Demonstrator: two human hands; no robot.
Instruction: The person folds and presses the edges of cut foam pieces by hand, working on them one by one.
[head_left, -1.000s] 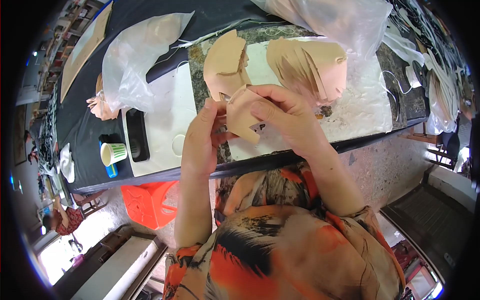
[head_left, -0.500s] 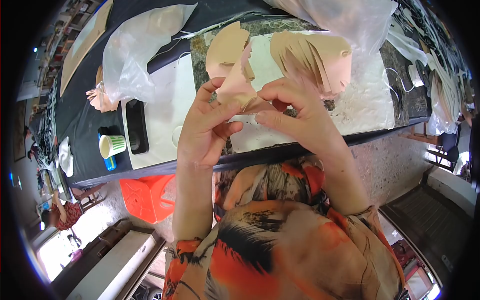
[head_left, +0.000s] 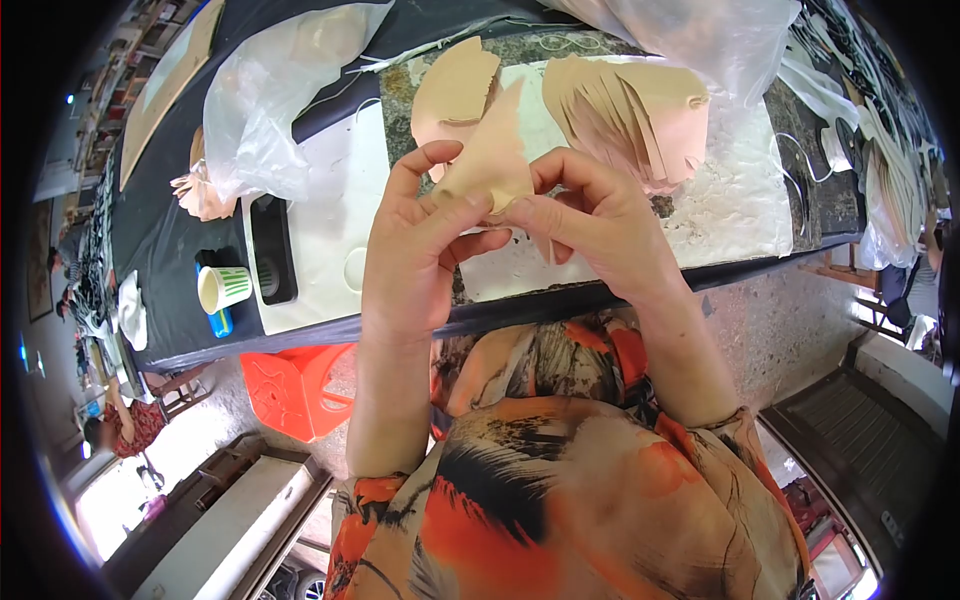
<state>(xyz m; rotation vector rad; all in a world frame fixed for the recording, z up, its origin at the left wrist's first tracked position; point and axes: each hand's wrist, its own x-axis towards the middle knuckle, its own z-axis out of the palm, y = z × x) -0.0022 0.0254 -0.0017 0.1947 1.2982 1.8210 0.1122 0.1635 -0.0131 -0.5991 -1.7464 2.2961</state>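
The piece (head_left: 490, 150) is held above the bench (head_left: 165, 290), between the left hand (head_left: 410, 250) and the right hand (head_left: 610, 225). Its long axis runs away from the person, tapered end outward and leaning slightly right. Neither hand is nearer; both touch it. The left hand grips the lower left edge between thumb and fingers; the right hand pinches the lower right corner with thumb and forefinger. From where I stand, the piece looks thin, pliable and leather-like: matt tan, pinkish along one edge, curled at the bottom.

Beyond the piece, slightly left: a pile (head_left: 455, 80), tan, round-shouldered, partly hidden. Beyond it, right: a fan (head_left: 640, 125) of overlapping tan layers. Right of it: a white sheet (head_left: 735, 205), stained and rough. Well left: a crinkled translucent bag (head_left: 255, 120), a glossy black tray-like object (head_left: 272, 250) and a green-striped cup (head_left: 225, 288).
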